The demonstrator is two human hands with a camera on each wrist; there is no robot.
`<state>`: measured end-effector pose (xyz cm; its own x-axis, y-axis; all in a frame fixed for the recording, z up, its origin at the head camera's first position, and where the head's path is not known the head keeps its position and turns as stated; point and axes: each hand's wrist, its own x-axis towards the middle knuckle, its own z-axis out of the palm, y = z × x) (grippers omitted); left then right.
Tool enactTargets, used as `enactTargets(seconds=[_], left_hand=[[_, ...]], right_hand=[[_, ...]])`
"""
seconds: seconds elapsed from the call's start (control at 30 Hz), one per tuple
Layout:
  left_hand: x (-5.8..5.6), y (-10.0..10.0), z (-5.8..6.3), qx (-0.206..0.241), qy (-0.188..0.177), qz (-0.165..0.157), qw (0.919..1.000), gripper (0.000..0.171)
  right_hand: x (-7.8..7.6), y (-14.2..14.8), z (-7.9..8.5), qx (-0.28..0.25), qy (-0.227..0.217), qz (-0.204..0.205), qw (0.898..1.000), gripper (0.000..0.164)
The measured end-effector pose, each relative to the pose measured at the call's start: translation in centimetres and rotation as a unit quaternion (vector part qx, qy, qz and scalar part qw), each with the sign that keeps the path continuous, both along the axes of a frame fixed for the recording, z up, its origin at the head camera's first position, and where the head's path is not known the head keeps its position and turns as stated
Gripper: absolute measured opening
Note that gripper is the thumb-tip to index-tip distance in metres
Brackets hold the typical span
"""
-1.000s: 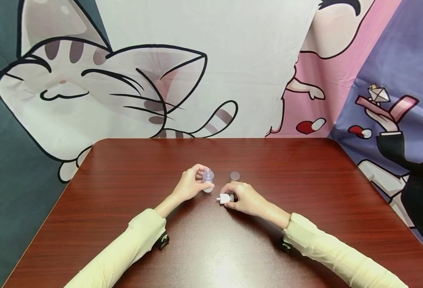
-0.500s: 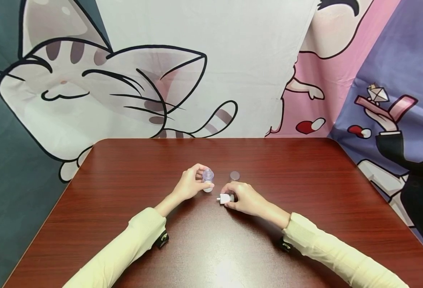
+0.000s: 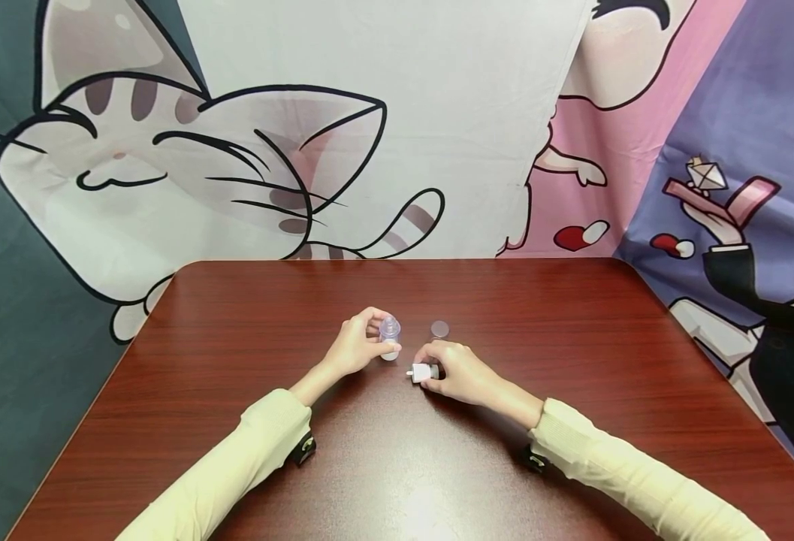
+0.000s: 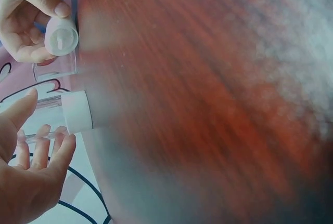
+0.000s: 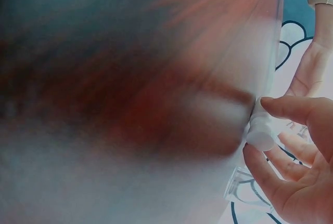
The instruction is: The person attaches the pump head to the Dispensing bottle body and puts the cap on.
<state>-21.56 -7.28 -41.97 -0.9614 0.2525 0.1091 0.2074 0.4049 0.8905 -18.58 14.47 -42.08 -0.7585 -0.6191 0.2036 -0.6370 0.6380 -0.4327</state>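
Observation:
Near the middle of the table, my left hand [image 3: 357, 347] holds a small clear container with a white base [image 3: 389, 330], which stands upright. In the left wrist view its white end [image 4: 77, 112] rests on the table, with thumb and fingers around the clear part. To the right, my right hand [image 3: 463, 373] pinches a small white piece with a narrow nozzle [image 3: 424, 373], lying sideways, nozzle toward the left. The right wrist view shows the round end of this white piece [image 5: 261, 135] between thumb and fingers. Just behind the right hand stands a clear round cup-like piece [image 3: 440, 329], partly hidden.
The reddish-brown wooden table [image 3: 261, 300] has rounded far corners. Behind it hangs a cloth backdrop [image 3: 478, 128] with cartoon figures. Dark devices are strapped at the left wrist [image 3: 303, 448] and the right wrist [image 3: 535, 460]. Light glares off the near tabletop.

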Motion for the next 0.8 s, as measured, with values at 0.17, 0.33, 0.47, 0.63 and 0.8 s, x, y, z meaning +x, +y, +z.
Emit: enactTargets(seconds=[0.17, 0.33, 0.47, 0.63, 0.8], left_hand=[[0.02, -0.06, -0.04, 0.0, 0.007, -0.004, 1.0, 0.046], [0.07, -0.14, -0.07, 0.0, 0.013, -0.007, 0.9999, 0.046], [0.1, -0.15, -0.05, 0.0, 0.014, -0.006, 0.9999, 0.046], [0.11, -0.12, 0.03, -0.001, 0.013, -0.006, 0.9999, 0.046], [0.19, -0.11, 0.23, -0.001, 0.012, -0.008, 0.9999, 0.046]], right_hand=[[-0.01, 0.03, -0.03, 0.0, 0.0, -0.002, 1.0, 0.024], [0.02, 0.05, -0.07, 0.0, -0.001, -0.003, 1.0, 0.024], [0.04, 0.04, 0.0, -0.001, -0.001, -0.001, 1.0, 0.025], [-0.1, 0.14, 0.35, -0.009, 0.003, -0.001, 1.0, 0.025], [-0.27, 0.28, 0.86, -0.02, -0.001, -0.004, 1.0, 0.025]])
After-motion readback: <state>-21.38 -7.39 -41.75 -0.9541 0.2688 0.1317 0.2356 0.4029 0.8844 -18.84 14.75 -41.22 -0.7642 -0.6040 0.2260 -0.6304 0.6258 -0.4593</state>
